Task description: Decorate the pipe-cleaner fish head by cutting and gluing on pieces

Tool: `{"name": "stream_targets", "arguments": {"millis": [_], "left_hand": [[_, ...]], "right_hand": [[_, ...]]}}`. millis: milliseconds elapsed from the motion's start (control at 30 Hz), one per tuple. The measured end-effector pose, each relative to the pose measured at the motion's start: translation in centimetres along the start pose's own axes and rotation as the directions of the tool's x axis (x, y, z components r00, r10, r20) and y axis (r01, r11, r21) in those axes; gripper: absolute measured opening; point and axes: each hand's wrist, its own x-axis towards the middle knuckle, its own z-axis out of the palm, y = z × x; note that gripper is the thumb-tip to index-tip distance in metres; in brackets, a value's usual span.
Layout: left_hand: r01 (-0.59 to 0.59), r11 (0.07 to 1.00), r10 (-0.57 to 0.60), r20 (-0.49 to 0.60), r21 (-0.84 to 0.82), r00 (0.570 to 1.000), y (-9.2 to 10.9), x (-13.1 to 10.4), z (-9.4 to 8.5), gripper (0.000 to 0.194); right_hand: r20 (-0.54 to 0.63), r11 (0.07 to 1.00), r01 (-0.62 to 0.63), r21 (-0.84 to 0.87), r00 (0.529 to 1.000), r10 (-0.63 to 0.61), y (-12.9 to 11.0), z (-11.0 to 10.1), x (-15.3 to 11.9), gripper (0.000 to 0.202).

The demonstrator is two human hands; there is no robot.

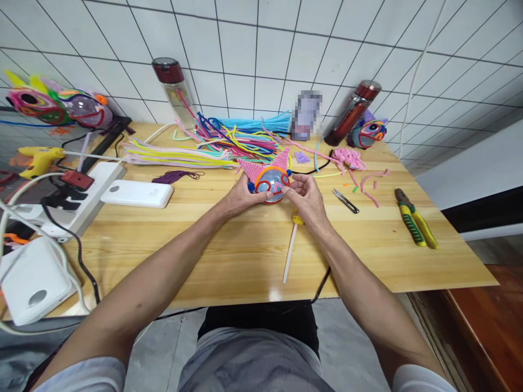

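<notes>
A clear plastic ball (270, 178) with pink pipe-cleaner ears (281, 159), an orange band and red rings is held just above the table. My left hand (241, 197) grips its left side, thumb across the front. At the right side, my right hand (304, 196) is closed, thumb and fingertips pinching a small bent pink pipe cleaner (278, 187) against the front of the ball. Dark blue pom-poms (250, 187) sit at the ball's sides. Below my right hand lies a white stick (290, 253) with a yellow end piece.
Pipe-cleaner bundles (180, 155) lie behind the ball. Thread snips (345, 201) and pliers (415, 219) are on the right. To the left are a power bank (137, 194), a power strip (92, 198) and a yellow glue gun (41, 161). Two bottles (353, 112) stand near the wall.
</notes>
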Motion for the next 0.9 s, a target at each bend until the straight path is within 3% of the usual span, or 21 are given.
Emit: {"name": "stream_targets", "arguments": {"millis": [367,433,500,600,700,800,900], "left_hand": [[0.0,1.0,0.0,0.009,-0.005,1.0,0.2,-0.2,0.0,0.092],[0.004,1.0,-0.004,0.008,-0.004,1.0,0.3,-0.3,0.0,0.092],[0.008,1.0,-0.008,-0.01,0.008,1.0,0.3,-0.4,0.0,0.091],[-0.008,0.999,0.01,-0.041,0.04,0.999,0.1,-0.4,-0.1,0.087],[-0.02,0.998,0.025,-0.085,0.063,0.996,-0.2,-0.3,-0.2,0.086],[0.005,0.998,0.006,-0.156,0.07,0.988,-0.4,-0.2,-0.4,0.087],[0.034,0.998,-0.023,-0.212,0.05,0.977,-0.2,-0.1,-0.6,0.083]], "right_hand": [[-0.022,0.996,0.002,-0.09,1.0,-0.003,-0.2,0.0,-0.3,0.051],[-0.072,0.974,0.092,-0.206,0.991,-0.109,-1.1,-0.1,-1.2,0.047],[-0.096,0.885,0.269,-0.379,0.94,-0.327,-2.1,0.0,-2.7,0.043],[0.058,0.67,0.481,-0.565,0.833,-0.55,-3.5,0.0,-4.7,0.031],[0.187,0.557,0.484,-0.675,0.842,-0.506,-3.9,-1.5,-5.5,0.019],[0.184,0.499,0.378,-0.78,0.9,-0.394,-3.1,-4.9,-5.4,0.018],[0.316,0.441,0.397,-0.805,0.916,-0.248,-1.4,-8.3,-5.7,0.025]]}}
